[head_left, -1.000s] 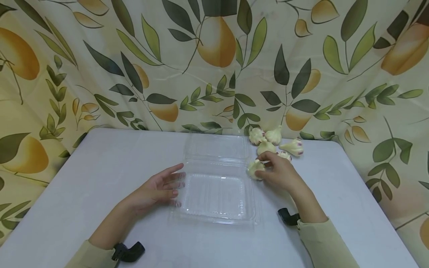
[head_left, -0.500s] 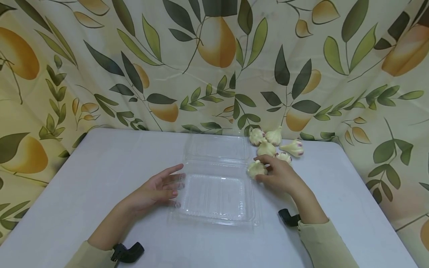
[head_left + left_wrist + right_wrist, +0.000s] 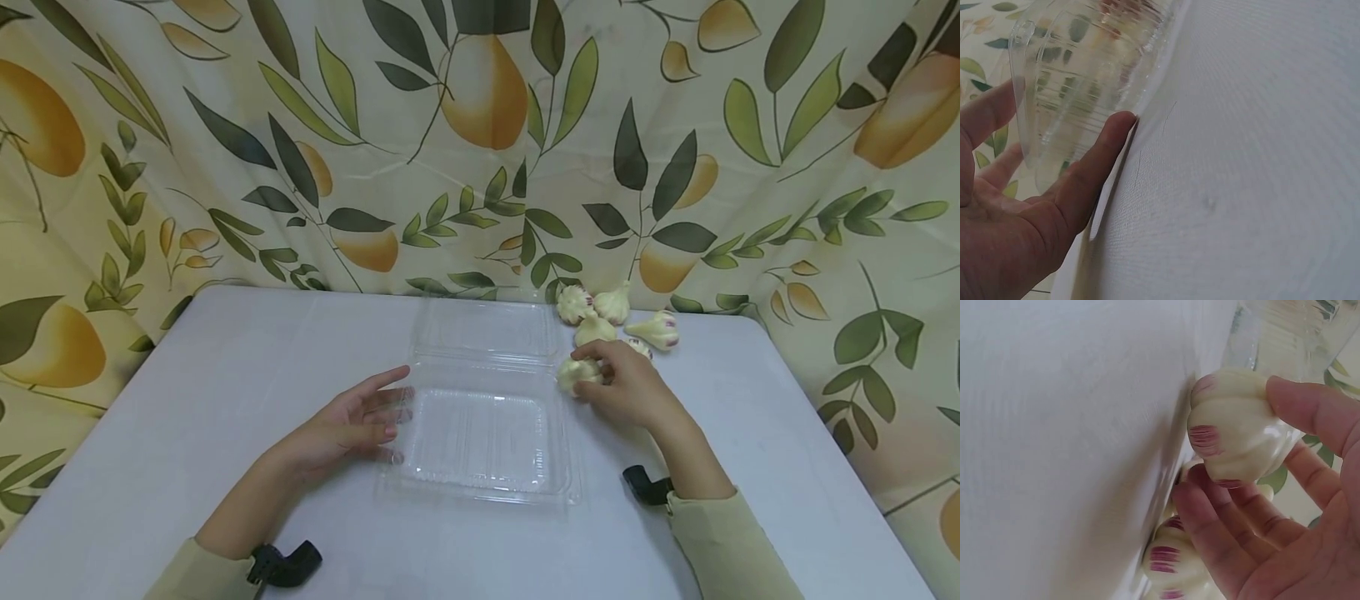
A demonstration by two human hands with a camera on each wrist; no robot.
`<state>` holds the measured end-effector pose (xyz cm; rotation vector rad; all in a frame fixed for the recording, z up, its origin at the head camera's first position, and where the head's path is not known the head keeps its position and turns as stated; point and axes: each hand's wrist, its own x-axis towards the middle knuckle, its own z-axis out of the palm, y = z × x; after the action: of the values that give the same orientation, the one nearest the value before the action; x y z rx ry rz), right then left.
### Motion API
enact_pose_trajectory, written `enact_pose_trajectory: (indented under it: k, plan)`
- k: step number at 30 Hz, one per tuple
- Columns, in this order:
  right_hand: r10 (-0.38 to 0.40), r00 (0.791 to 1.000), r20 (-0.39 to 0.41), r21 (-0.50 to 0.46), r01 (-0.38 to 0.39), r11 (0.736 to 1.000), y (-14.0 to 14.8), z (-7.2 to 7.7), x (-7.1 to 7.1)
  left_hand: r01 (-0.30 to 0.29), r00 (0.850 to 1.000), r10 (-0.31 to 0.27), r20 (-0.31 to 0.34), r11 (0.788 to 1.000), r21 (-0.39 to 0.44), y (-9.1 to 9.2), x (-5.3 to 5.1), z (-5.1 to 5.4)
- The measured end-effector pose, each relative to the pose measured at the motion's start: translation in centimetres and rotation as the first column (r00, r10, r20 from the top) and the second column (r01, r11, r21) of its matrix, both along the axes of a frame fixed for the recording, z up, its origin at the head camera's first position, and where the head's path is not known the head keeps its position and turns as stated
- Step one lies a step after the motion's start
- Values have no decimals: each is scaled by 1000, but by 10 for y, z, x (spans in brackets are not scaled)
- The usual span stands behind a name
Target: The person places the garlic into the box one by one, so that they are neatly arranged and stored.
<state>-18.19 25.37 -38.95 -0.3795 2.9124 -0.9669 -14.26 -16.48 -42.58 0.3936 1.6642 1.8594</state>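
Observation:
A clear plastic clamshell box (image 3: pixel 480 433) lies with its lid (image 3: pixel 486 329) folded back on the white table. At the box's left side is my left hand (image 3: pixel 341 429), fingers extended and spread along its edge; the left wrist view shows the thumb (image 3: pixel 1107 147) beside the clear plastic. My right hand (image 3: pixel 626 383) pinches a garlic bulb (image 3: pixel 577 377) between thumb and fingers, just right of the box. Up close in the right wrist view, that pale bulb (image 3: pixel 1235 428) has purple streaks, with the thumb on one side and fingers on the other.
Several more garlic bulbs (image 3: pixel 613 302) lie grouped at the table's back right, one partly hidden behind my right hand. A patterned cloth (image 3: pixel 300 167) with fruit and leaves hangs behind the table (image 3: pixel 247 358). Black devices (image 3: pixel 285 564) are strapped to both wrists.
The right fingers loosened slightly around the garlic bulb half a second ago and now pinch it closer, with the bulb shifted a little right. My left hand and the box stay put.

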Motion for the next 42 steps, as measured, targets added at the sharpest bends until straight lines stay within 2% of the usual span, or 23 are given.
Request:
enact_pose_trajectory:
  k: [9, 18, 25, 33, 42]
  plan:
    - [8, 997, -81, -33, -11, 999, 4, 6, -2, 1, 1000, -1, 1, 1000, -4, -1, 0, 0]
    - [-46, 998, -36, -93, 43, 995, 9, 13, -2, 6, 1000, -6, -8, 1000, -4, -1, 0, 1]
    - [-73, 997, -5, -158, 72, 985, 5, 23, 5, 1, 1000, -1, -6, 1000, -5, -1, 0, 0]
    - [-44, 999, 17, -234, 47, 971, -6, 35, 14, 3, 1000, -3, 2, 1000, -3, -1, 0, 0]
    - [-2, 1000, -29, -265, -6, 964, -14, 42, 20, 1, 1000, -1, 5, 1000, -19, -1, -2, 0]
